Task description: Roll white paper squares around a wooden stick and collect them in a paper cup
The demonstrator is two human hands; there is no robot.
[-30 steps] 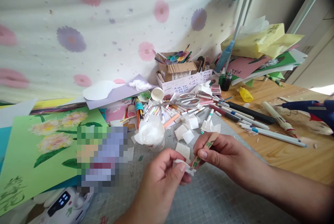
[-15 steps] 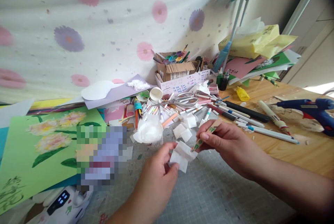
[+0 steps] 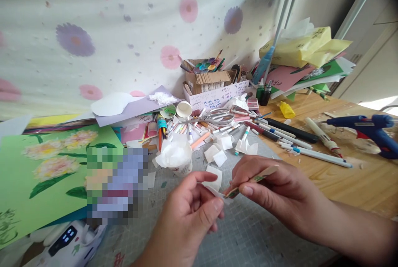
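Two bare hands close together above a grey gridded cutting mat (image 3: 248,234). On the left hand (image 3: 189,213), thumb and forefinger pressed together on a small white square of tissue paper (image 3: 215,179), held just off the mat. On the right hand (image 3: 273,192), thumb and fingers pinching a thin flat wooden stick with green print (image 3: 263,174), lower tip touching or nearly touching the tissue; hard to tell which.

Could tear, judging by the thin look of the tissue, if pulled against the stick's tip or squeezed too hard. Could also slip from so light a pinch, drop among the loose white paper squares (image 3: 217,156) lying just beyond, and be lost there. Could knock over the paper cup stuffed with white tissue (image 3: 175,157), near the left knuckles, with a careless sweep.

Hidden behind the left thumb: the tissue's lower edge. Covered by the right fingers: the stick's middle. Blocked out left of the cup: a patch of coarse pixels (image 3: 116,184). Cut off at the right edge: the rear of a blue glue gun (image 3: 370,128) on the wooden table (image 3: 342,184).
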